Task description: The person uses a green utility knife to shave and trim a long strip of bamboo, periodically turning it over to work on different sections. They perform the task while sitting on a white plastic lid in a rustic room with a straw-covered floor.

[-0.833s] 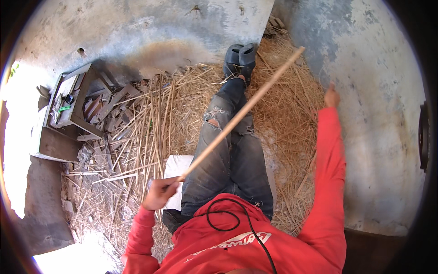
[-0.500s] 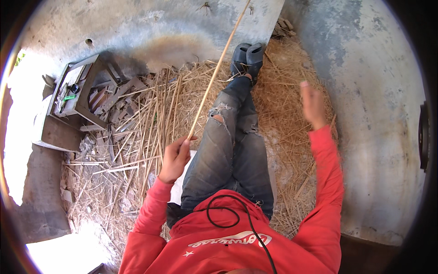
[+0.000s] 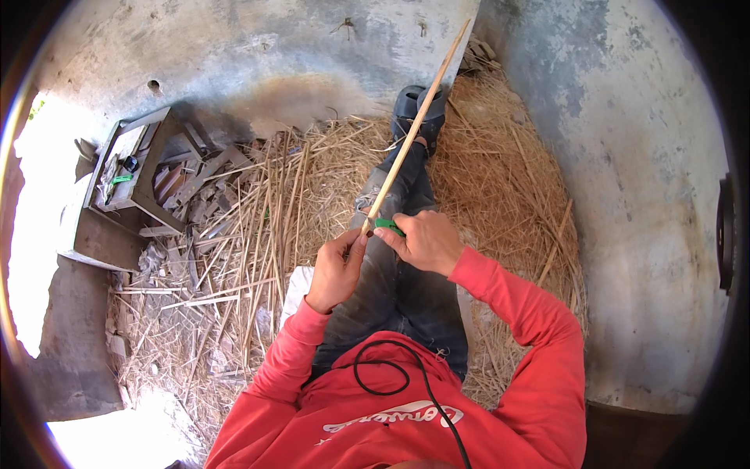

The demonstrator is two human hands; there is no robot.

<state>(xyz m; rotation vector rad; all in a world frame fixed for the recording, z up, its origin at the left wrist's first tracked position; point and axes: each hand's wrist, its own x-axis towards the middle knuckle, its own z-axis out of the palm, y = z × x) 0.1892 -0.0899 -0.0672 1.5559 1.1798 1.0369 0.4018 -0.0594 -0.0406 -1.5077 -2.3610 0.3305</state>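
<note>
A long, thin pale wooden strip [image 3: 412, 134] slants up and away over my outstretched legs. Its near end is pinched between the thumb and fingers of my left hand [image 3: 334, 273]. Close beside that end, my right hand [image 3: 432, 241] is closed around a small green-handled tool [image 3: 388, 226]. The working end of the tool meets the strip just beyond my left fingertips; it is too small to tell its kind.
Many loose strips [image 3: 273, 203] lie to the left over straw and shavings [image 3: 500, 164]. An upturned wooden table frame [image 3: 117, 207] at far left carries small items, one green. Concrete walls [image 3: 625, 195] rise ahead and at right. A black cable [image 3: 426, 367] hangs over my red sweatshirt.
My right hand has come in from the far right to the strip, and the green-handled tool now shows in it. My left hand has moved right and slightly up with the strip.
</note>
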